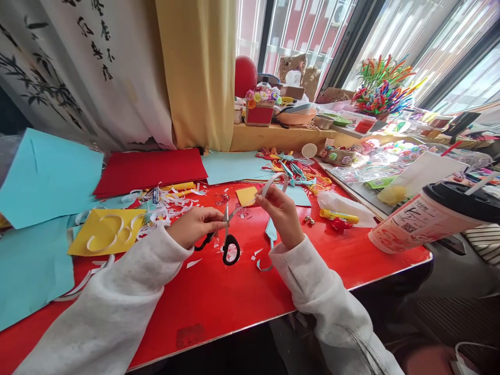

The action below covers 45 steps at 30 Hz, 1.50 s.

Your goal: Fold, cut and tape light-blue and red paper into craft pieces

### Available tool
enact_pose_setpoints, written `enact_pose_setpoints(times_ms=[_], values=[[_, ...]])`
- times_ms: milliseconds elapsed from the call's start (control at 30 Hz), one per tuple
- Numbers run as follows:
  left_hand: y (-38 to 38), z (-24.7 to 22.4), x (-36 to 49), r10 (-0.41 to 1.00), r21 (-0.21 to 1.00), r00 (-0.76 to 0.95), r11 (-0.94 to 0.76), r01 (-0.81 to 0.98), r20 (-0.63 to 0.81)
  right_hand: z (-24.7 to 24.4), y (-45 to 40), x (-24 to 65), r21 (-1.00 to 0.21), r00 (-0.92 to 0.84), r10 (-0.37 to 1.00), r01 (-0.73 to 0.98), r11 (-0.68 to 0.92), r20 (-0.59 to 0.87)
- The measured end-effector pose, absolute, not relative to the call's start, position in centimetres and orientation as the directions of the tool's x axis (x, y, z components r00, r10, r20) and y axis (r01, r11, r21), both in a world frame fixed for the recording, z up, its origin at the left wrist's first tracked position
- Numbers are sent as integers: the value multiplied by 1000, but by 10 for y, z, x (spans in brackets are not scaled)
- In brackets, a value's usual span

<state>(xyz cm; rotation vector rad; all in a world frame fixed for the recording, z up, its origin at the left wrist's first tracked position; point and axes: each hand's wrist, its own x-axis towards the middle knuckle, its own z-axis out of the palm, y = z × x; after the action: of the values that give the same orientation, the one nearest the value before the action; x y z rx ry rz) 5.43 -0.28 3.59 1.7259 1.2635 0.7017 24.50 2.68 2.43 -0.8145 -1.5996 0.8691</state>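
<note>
My left hand is closed on a pair of scissors near the pivot. The blades point up and stand apart, and the black finger loops hang below. In my right hand a white paper strip is pinched between the fingers, its end curling in a loop above them. Between the hands, a small yellow paper square lies behind the blades. Under my right wrist, a light blue paper piece rests on the red table.
Blue sheets, a red paper stack and a yellow sheet with curled strips lie at left. Paper scraps are scattered behind my left hand. A yellow marker and a tilted drink cup are at right.
</note>
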Motion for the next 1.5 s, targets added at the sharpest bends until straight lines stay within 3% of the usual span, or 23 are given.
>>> enact_pose_setpoints(times_ms=[333,600,767,967,1167,1267,1500], values=[[-9,68,25,958,702,275,-137,699,-86,23,20,239,-874,-295,844,55,483,448],[-7,64,13,978,504,153,-203,840,139,22,14,235,-787,-415,817,301,539,401],[-8,60,18,923,372,76,-227,900,378,17,13,233,-643,-500,749,410,647,434],[-10,53,28,834,110,123,-214,971,537,12,11,231,-508,-496,715,503,699,493],[-10,45,39,661,-220,259,-143,965,705,15,5,232,-551,-464,745,501,667,480],[-13,41,49,602,-290,305,-126,949,738,16,4,231,-605,-420,779,492,626,465],[-17,23,69,615,-406,367,-82,910,698,18,-2,231,-679,-314,829,476,559,463]])
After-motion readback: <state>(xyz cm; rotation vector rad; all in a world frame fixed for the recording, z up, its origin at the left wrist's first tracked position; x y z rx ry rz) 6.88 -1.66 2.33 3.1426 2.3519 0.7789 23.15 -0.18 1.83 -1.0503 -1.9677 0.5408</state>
